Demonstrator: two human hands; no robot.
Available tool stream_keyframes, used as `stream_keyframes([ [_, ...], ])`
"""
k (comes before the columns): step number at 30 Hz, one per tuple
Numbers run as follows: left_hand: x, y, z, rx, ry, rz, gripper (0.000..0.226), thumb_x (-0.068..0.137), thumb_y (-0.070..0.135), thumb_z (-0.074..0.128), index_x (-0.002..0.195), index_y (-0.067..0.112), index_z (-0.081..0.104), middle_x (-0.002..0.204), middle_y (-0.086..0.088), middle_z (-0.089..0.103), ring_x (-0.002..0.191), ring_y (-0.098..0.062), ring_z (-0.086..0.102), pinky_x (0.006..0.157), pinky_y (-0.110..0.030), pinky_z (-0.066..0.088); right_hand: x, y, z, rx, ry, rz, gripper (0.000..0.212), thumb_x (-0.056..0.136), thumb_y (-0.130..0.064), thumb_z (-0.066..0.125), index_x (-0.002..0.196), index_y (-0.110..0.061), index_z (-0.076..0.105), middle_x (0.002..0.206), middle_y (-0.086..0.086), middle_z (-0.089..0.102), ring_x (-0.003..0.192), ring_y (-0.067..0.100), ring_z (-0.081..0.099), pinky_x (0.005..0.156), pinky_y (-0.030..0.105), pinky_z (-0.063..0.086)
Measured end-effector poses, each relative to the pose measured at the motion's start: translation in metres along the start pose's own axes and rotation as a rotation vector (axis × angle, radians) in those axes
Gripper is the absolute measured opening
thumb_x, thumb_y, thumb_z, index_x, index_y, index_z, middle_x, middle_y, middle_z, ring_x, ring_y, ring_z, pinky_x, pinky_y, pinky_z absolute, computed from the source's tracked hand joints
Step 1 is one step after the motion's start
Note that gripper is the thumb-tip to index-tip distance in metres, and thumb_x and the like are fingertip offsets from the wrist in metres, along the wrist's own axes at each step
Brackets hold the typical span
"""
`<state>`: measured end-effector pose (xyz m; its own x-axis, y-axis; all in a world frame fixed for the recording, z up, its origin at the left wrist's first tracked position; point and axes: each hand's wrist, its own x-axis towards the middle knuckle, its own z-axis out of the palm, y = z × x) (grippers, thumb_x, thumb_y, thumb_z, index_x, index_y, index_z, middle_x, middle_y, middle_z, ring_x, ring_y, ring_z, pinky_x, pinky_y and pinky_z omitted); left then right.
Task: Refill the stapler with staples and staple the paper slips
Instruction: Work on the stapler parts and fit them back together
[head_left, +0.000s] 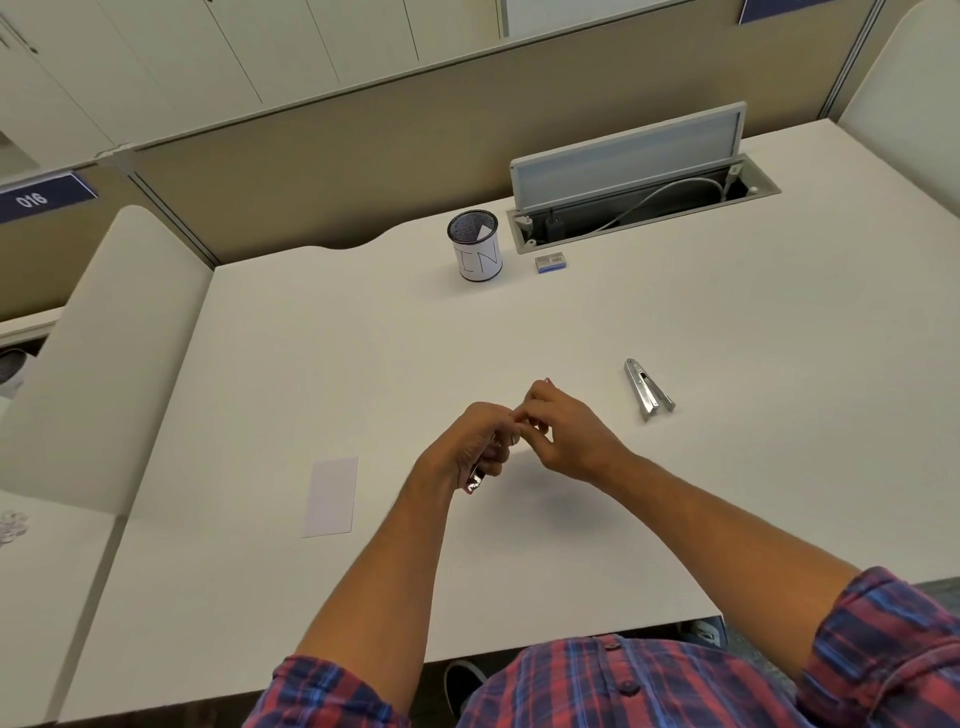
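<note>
Two hands meet above the surface. The left hand curls round a small shiny stapler, its long axis running from the fingers down toward the wrist. The right hand pinches at its upper end, probably feeding staples, though none show. The paper slip lies left of the left grip, so that hand is nearer. A staple box sits well away.

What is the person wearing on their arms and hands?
A red and blue plaid shirt, with both sleeves rolled up past the forearms: the right sleeve and the left sleeve. The left hand and right hand are bare, with no gloves visible.
</note>
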<state>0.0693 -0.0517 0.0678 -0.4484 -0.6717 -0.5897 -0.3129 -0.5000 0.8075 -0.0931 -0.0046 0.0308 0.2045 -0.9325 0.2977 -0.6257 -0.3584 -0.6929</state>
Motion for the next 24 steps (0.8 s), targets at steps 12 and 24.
stream_keyframes([
  [12,0.003,-0.003,-0.007,0.097,0.087,0.014,0.026,0.086,0.008,0.044,0.098,0.002,0.066,0.075,-0.006,0.055,0.049,-0.013,0.034,0.044,-0.021,0.025,0.005,0.013,0.002,0.316,0.122,0.358,0.007,0.102,-0.016,0.053,0.096,-0.018,0.055,0.093,-0.005,0.059,0.072,0.004,0.051,0.069,0.020,0.040],
  [24,0.015,-0.036,-0.005,0.537,0.383,0.485,0.031,0.091,0.004,0.067,0.118,0.018,0.073,0.092,0.007,0.074,0.081,-0.007,0.069,0.079,-0.018,0.051,-0.001,0.029,0.000,-0.201,-0.189,0.278,0.035,0.095,-0.036,0.066,0.129,-0.031,0.063,0.118,-0.010,0.062,0.094,0.015,0.062,0.080,0.034,0.049],
])
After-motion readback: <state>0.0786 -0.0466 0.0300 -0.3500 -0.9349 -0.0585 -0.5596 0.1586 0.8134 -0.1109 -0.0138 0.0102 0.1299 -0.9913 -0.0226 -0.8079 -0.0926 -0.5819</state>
